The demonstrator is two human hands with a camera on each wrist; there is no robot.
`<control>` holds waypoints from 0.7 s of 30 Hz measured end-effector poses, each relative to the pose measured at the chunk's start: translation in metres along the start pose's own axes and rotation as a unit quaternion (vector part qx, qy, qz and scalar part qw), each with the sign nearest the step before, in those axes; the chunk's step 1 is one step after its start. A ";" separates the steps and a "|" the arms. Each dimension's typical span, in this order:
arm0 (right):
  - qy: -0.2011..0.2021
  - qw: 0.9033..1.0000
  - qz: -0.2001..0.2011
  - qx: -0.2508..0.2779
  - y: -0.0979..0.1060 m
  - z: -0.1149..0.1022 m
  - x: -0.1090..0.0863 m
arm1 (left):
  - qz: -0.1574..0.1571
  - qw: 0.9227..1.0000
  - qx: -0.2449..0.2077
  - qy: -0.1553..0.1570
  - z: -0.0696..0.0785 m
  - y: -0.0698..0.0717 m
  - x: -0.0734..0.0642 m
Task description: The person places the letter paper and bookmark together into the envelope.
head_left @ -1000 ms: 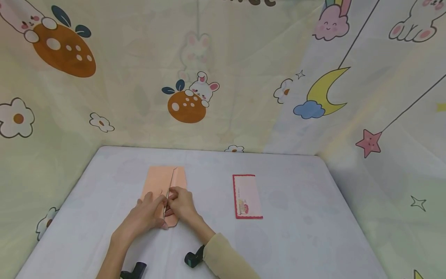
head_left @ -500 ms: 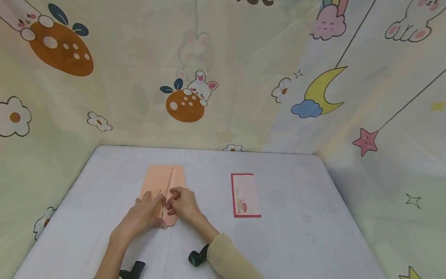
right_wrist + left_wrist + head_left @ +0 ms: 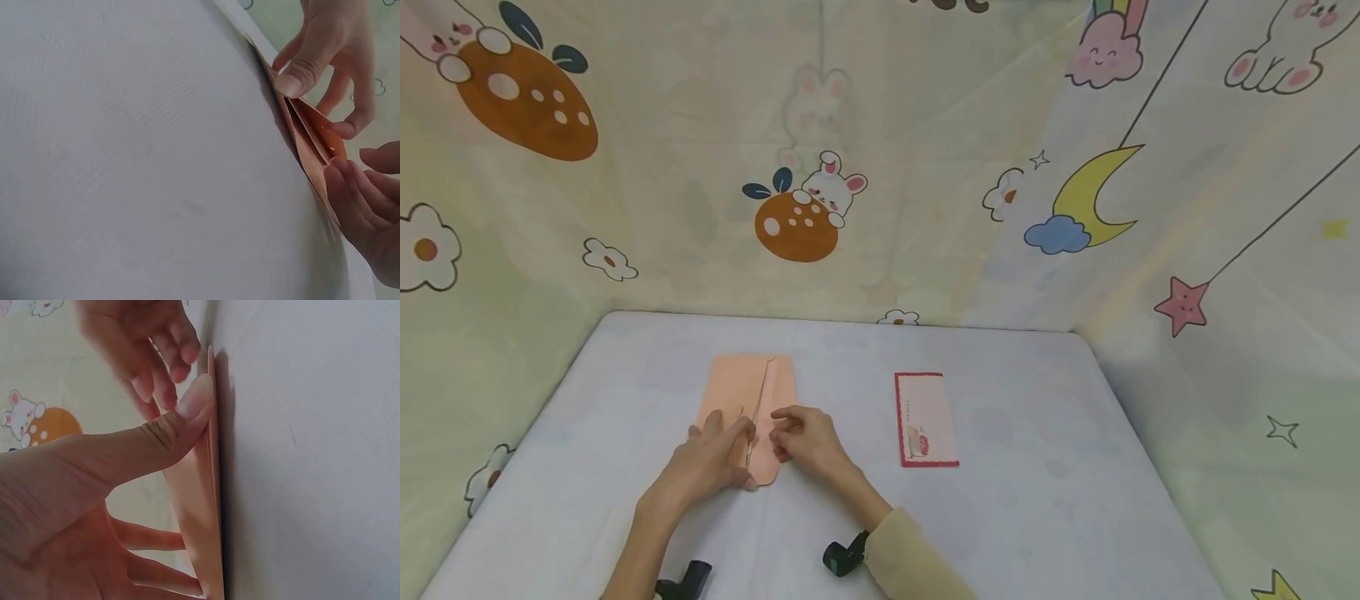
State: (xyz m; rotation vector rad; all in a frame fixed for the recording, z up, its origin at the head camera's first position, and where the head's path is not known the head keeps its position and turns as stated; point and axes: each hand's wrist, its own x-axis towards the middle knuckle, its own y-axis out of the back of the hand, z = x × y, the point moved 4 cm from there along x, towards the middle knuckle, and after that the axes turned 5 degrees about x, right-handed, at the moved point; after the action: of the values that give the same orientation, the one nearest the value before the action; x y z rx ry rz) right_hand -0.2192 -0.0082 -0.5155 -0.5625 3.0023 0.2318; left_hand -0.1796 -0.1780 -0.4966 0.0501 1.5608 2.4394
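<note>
A peach paper envelope [image 3: 737, 379] lies on the white table, a lengthwise seam running down its upper face. My left hand [image 3: 713, 454] presses on its near part, fingers spread and the thumb on the near edge. From the side, the right wrist view shows the paper layers of the envelope [image 3: 306, 134] gaping apart. My right hand [image 3: 808, 437] is over the right side of the envelope, fingers loosely bent with nothing gripped. In the right wrist view the fingertips [image 3: 337, 172] of that hand are right at the paper's edge.
A pale pink card [image 3: 927, 421] with a red border and a small printed picture lies to the right on the table [image 3: 1037, 467]. Cartoon-printed fabric [image 3: 910, 208] rises behind the table and at its sides. A dark wrist device [image 3: 845, 554] sits by the right sleeve.
My right hand has drawn back to the right from the seam, away from my left fingers. My left hand keeps its place on the envelope. The head view has shifted slightly.
</note>
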 end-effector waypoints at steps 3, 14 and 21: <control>0.006 1.000 0.001 -0.009 0.007 -0.003 -0.005 | 0.003 1.000 0.003 -0.005 0.001 0.001 0.000; 0.012 0.996 0.033 -0.079 0.039 -0.002 -0.021 | -0.001 1.000 0.026 0.009 -0.001 0.000 0.001; 0.002 0.996 0.055 -0.073 0.061 0.004 -0.031 | -0.006 1.000 0.025 0.014 0.001 0.000 0.001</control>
State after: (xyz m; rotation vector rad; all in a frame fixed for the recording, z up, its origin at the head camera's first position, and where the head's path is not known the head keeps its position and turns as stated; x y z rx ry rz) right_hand -0.2119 0.0594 -0.5082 -0.4095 3.0409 0.4606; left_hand -0.1807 -0.1768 -0.4967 0.0173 1.6297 2.4020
